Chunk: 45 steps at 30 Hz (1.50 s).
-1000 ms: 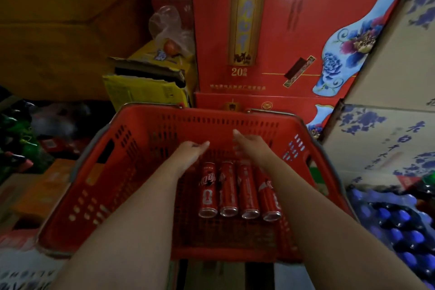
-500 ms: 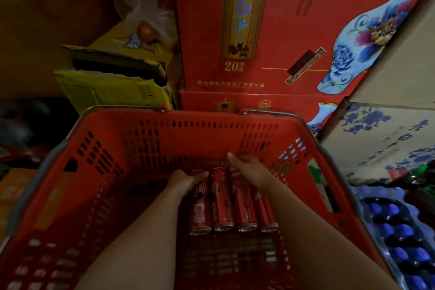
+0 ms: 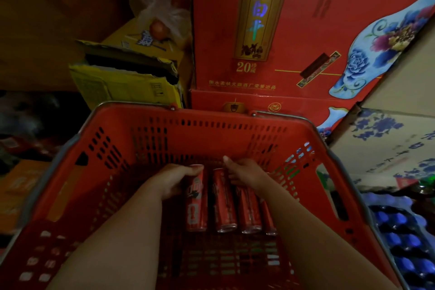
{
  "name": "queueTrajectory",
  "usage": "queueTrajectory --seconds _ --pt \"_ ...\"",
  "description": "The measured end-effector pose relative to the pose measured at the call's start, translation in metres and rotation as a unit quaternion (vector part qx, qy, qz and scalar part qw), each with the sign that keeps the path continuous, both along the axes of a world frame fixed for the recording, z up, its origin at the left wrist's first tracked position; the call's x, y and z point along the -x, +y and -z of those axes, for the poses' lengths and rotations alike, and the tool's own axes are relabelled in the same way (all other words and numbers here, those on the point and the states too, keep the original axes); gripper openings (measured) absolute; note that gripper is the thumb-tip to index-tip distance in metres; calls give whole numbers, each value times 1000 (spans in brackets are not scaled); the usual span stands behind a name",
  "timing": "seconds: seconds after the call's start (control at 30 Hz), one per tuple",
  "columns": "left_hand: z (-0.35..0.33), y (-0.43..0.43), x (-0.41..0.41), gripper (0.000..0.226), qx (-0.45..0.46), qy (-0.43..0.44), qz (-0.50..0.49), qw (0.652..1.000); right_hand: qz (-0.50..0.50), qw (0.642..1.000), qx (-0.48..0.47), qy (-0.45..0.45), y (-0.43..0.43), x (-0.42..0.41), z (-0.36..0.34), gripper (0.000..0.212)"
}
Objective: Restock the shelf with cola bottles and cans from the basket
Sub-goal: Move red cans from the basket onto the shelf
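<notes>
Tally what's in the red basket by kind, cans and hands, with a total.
Cola cans: 4, lying side by side on the basket floor
Hands: 2, left hand and right hand, both on the cans
Total: 6

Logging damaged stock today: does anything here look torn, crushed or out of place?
Yes: the yellow carton beyond the red basket has a ragged, torn-open top. The four cola cans lie tidily side by side.
</notes>
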<state>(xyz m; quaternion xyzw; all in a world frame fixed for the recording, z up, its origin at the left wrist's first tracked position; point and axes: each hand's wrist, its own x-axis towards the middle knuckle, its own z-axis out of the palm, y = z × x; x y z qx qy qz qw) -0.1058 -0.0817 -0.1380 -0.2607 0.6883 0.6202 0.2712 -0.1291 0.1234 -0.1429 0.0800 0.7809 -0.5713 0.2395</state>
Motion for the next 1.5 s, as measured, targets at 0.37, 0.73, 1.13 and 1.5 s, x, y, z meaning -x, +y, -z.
queueTrajectory --seconds 0.37,0.73,1.13,1.5 --pt "-17 -50 -3 24 -31 37 -69 996 -189 958 -204 64 -34 10 17 53" --pt "-6 -53 -10 15 -25 17 -70 997 -202 950 -232 51 -36 12 30 87" --pt "-23 -43 -13 22 -40 76 -60 995 -90 996 27 11 -18 -1 -14 22" --pt "-116 -31 -32 20 -46 234 -78 968 -59 969 207 121 -16 -6 -91 49"
